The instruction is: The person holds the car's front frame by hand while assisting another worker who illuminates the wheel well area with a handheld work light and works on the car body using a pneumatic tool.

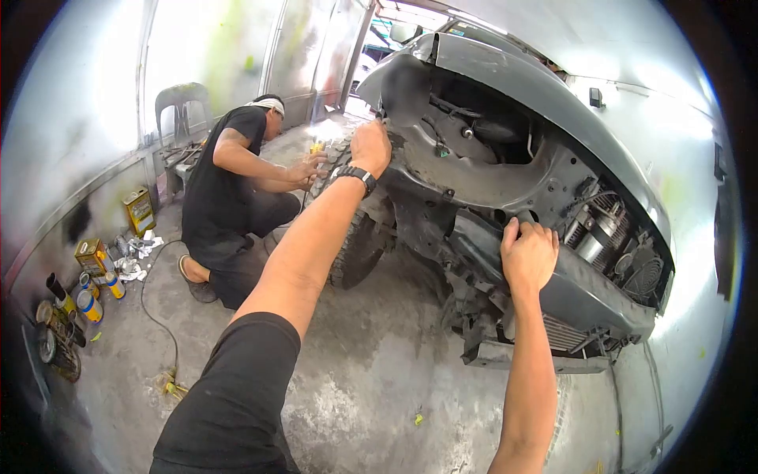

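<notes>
Vehicle bodywork, stripped at the front, is arching beyond both hands. The right hand is bending its fingers over the upper edge of the grey front crossbeam; that beam is lying directly under the hand and stretching away to its right. The left hand, above a wristwatch, is curling at the wheel-arch edge; its fingertips are hiding, so I cannot tell whether it is gripping anything. Below it, a treaded tyre is showing. Further left, a co-worker is crouching near paint cans.
</notes>
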`<state>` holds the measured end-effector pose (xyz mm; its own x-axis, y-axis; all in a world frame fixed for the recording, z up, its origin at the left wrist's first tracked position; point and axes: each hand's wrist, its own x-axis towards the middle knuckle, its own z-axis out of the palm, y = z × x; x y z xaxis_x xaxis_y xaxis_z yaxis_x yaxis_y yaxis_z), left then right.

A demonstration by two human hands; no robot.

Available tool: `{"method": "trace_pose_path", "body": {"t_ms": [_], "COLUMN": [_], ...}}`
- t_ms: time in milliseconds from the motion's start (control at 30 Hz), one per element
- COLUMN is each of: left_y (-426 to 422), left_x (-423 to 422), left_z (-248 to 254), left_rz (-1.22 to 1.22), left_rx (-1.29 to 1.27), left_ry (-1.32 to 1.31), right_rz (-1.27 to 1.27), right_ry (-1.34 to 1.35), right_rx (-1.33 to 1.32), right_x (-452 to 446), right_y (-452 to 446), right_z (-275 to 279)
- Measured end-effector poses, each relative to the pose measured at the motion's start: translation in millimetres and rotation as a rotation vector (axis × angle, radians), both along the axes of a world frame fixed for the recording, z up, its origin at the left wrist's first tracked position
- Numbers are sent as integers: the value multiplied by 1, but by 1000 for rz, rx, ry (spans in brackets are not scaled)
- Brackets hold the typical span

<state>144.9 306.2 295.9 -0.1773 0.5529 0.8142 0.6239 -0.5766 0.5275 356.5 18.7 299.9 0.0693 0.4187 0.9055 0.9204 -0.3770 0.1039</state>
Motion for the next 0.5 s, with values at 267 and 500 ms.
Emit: {"method": "trace_pose_path", "body": {"t_ms": [267,500], "left_y": [-12,2], "left_x": [7,0], "left_z": [-1,-1], "left_rz": [43,4], "left_rx": [-44,2], "left_ry": [-125,0], "right_rz": [-21,-27], "right_ry": [-6,-15], "right_rx": [-10,-13], "right_x": [-1,4], "right_y": [-1,3], "right_z": [0,-2]}}
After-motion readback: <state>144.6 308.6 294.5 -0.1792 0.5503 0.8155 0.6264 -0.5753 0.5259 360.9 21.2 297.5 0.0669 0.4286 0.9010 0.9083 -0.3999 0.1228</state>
